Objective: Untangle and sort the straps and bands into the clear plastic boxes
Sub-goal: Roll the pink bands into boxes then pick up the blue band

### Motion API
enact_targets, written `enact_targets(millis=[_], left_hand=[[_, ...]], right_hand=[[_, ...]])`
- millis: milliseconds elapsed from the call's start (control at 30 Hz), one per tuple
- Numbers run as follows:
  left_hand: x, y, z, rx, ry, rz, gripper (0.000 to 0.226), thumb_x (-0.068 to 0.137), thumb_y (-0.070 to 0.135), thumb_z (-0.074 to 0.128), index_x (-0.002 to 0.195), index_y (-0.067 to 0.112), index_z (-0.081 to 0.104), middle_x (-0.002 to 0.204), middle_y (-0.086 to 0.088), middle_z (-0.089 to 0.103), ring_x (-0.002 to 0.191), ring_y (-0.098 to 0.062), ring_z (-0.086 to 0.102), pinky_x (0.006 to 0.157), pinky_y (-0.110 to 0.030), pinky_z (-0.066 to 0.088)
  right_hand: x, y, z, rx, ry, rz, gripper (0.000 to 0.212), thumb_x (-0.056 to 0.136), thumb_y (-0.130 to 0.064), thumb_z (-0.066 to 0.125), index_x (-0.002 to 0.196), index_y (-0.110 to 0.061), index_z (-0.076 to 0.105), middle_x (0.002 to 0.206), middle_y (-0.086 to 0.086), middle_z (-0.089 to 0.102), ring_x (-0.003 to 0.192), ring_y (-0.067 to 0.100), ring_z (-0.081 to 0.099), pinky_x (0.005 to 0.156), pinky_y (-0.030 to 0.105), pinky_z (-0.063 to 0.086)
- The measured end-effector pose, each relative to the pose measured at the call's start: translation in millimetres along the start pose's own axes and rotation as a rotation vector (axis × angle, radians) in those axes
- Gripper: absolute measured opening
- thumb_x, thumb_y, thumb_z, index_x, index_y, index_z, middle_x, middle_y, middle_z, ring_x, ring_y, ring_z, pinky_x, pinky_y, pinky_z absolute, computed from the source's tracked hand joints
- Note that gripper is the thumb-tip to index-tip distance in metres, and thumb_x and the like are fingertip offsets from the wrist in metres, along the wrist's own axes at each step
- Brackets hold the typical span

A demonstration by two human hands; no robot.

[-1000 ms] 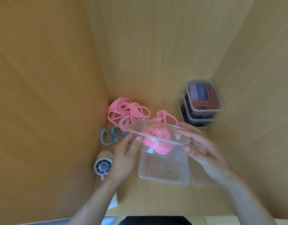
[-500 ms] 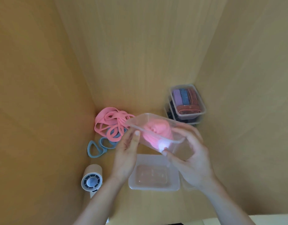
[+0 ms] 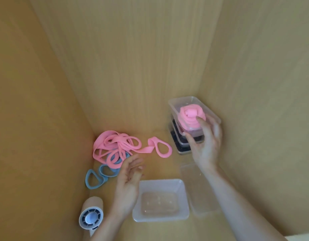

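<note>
My right hand (image 3: 205,145) grasps the near end of the clear box (image 3: 193,100), coiled pink band (image 3: 191,119) inside it, set atop the stack of boxes (image 3: 182,146); my left hand (image 3: 128,181) hangs released, the pink tangle (image 3: 115,145) just beyond its fingertips

One small cylindrical fan (image 3: 91,216), beige body, white grille and blue hub facing up, lying at the near left corner of a light wood bench (image 3: 155,168), enclosed by matching wood-grain panels: left wall (image 3: 37,119), back wall (image 3: 132,66), right wall (image 3: 265,101).
</note>
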State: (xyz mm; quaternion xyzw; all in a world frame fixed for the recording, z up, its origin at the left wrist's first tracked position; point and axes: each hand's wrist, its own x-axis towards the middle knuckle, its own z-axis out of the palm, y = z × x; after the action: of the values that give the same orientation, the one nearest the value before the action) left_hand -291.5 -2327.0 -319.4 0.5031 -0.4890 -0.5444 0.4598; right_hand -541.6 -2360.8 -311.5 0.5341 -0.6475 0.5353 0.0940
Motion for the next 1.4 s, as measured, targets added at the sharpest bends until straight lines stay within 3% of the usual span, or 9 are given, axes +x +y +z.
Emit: enact_targets(millis=[133,233,333,500,700,1000,1200,1300,1400], left_hand=[[-4.7,0.3,-5.4,0.018,-0.002,0.0,0.035,0.098,-0.007,0.05,0.122,0.015,0.06,0.116,0.0,0.068,0.104,-0.018,0.068,0.085,-0.032,0.055],[-6.9,-0.6,-8.0,0.024,-0.009,0.005,0.037,0.095,-0.012,0.049,0.12,0.014,0.061,0.113,0.001,0.07,0.102,-0.02,0.069,0.083,-0.033,0.055],[-9.7,-2.6,-9.4,0.031,-0.019,0.022,0.032,0.088,0.005,0.057,0.118,0.013,0.062,0.108,0.0,0.071,0.1,-0.023,0.069,0.086,-0.038,0.054],[-13.1,-4.9,-9.0,0.038,-0.064,0.055,0.049,0.072,0.028,0.064,0.117,0.01,0.063,0.102,-0.009,0.072,0.095,-0.027,0.067,0.09,-0.045,0.051],[-12.7,-6.7,-5.2,0.038,-0.091,0.052,0.041,0.074,0.007,0.054,0.114,0.007,0.061,0.095,-0.007,0.072,0.088,-0.022,0.067,0.089,-0.042,0.05],[-14.1,-9.3,-9.9,0.027,-0.066,0.017,0.043,0.071,0.005,0.052,0.113,0.008,0.062,0.094,-0.007,0.071,0.087,-0.021,0.066,0.086,-0.036,0.048],[-11.7,-14.1,-12.2,0.032,-0.071,-0.003,0.041,0.073,0.007,0.054,0.113,0.012,0.063,0.095,-0.008,0.071,0.09,-0.024,0.067,0.085,-0.036,0.048],[-12.7,-18.4,-14.9,0.034,-0.06,-0.017,0.039,0.074,0.007,0.053,0.111,0.014,0.064,0.095,-0.008,0.072,0.091,-0.023,0.067,0.087,-0.038,0.048],[-15.7,-21.8,-18.6,0.059,-0.05,-0.009,0.038,0.075,0.006,0.053,0.11,0.016,0.065,0.095,-0.007,0.072,0.092,-0.024,0.067,0.089,-0.041,0.049]], right_hand=[[8.7,9.6,7.8,-0.043,0.021,0.012,0.054,0.079,-0.025,0.086,0.127,-0.012,0.066,0.135,0.012,0.052,0.127,0.035,0.049,0.104,0.052,0.043],[11.5,14.7,8.7,-0.136,0.007,0.039,0.054,0.08,-0.028,0.085,0.128,-0.015,0.065,0.141,0.01,0.05,0.131,0.037,0.045,0.11,0.048,0.039],[11.0,15.4,6.3,-0.27,-0.053,0.016,0.054,0.084,-0.034,0.079,0.131,-0.016,0.061,0.145,0.01,0.047,0.133,0.036,0.041,0.108,0.043,0.037],[7.5,5.2,1.1,-0.46,-0.109,0.064,0.056,0.088,-0.035,0.068,0.141,-0.024,0.054,0.15,0.003,0.044,0.13,0.036,0.044,0.101,0.05,0.042],[13.2,-1.1,1.6,-0.573,-0.159,0.124,0.06,0.089,-0.035,0.066,0.146,-0.031,0.047,0.156,-0.003,0.041,0.127,0.036,0.046,0.098,0.05,0.039],[19.8,-2.9,-0.8,-0.507,-0.24,0.172,0.066,0.09,-0.038,0.064,0.15,-0.026,0.042,0.16,-0.001,0.035,0.129,0.035,0.047,0.105,0.05,0.035],[24.1,-11.4,-19.1,-0.315,-0.262,0.185,0.079,0.089,-0.034,0.069,0.156,-0.026,0.028,0.167,-0.002,0.019,0.144,0.026,0.036,0.115,0.046,0.035],[14.8,-24.7,-32.9,-0.25,-0.206,0.226,0.077,0.088,-0.028,0.07,0.155,-0.022,0.031,0.164,0.002,0.025,0.146,0.025,0.031,0.117,0.042,0.031],[-7.2,-39.8,-42.1,-0.149,-0.091,0.189,0.063,0.086,-0.012,0.069,0.144,-0.011,0.045,0.152,0.007,0.04,0.139,0.025,0.039,0.115,0.027,0.027]])
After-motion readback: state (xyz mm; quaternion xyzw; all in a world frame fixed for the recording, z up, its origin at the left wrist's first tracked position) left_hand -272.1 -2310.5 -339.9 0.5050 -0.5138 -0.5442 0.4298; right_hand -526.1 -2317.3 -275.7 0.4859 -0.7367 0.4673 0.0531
